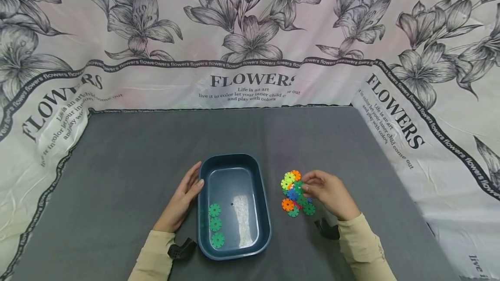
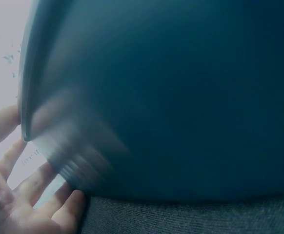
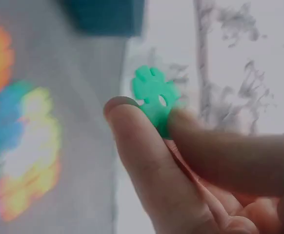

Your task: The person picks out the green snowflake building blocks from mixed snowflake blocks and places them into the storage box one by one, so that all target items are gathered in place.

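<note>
My left hand (image 1: 182, 198) rests against the left side of a dark blue plastic tray (image 1: 264, 211). In the left wrist view its spread fingers (image 2: 34, 180) touch the tray's outer wall (image 2: 181, 112). Along the tray's left inner side lie a green notched disc (image 1: 214, 210) and two more like it in a column. To the right of the tray, my right hand (image 1: 330, 192) pinches a green notched disc (image 3: 154, 97) between thumb and finger. It hovers at the right edge of a pile of discs in orange (image 1: 287, 204), yellow (image 1: 286, 183), blue (image 1: 292, 194) and green.
A dark grey cloth (image 1: 156, 142) covers the table. White floral fabric (image 1: 250, 86) stands along the back and both sides. Black straps (image 1: 182, 249) are at both wrists. The tray's rim stands raised beside the pile.
</note>
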{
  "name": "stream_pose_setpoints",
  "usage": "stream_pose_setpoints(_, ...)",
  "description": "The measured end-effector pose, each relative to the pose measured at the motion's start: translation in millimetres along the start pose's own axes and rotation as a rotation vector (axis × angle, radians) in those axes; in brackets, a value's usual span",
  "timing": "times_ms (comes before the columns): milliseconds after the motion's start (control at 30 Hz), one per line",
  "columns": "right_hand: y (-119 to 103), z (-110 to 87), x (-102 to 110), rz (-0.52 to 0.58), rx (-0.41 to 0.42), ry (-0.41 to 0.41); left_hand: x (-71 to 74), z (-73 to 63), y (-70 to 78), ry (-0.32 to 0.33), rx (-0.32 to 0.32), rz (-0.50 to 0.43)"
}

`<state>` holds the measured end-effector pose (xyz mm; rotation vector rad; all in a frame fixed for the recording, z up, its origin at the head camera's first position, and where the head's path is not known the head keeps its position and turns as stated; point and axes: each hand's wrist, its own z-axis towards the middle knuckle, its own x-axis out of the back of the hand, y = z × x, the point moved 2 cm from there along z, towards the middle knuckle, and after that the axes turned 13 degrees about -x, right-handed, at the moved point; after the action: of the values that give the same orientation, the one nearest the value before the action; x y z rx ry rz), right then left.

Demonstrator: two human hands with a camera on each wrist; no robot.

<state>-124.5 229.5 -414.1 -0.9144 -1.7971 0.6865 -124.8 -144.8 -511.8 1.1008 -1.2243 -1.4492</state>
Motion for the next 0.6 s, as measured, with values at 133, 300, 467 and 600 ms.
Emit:
stream_pose_setpoints(133, -38, 15.3, -5, -0.017, 0.127, -0.090, 1.6, -1.7, -0.1, 0.002, 0.000, -0.008)
stream_pose_setpoints(300, -87, 38.7, -32, -0.065, 0.207, -0.266, 2.2, -1.6, -0.2, 0.005, 0.007, -0.004)
stream_pose_setpoints(467, -117, 60.9, -72, -0.143, 0.228, -0.487, 1.0, 0.3, 0.4, -0.006, 0.010, -0.015)
stream_pose_setpoints(600, -130, 75.5, -103, -0.251, 0.204, -0.598, 1.4, 1.3, 1.3, -0.008, 0.025, -0.042)
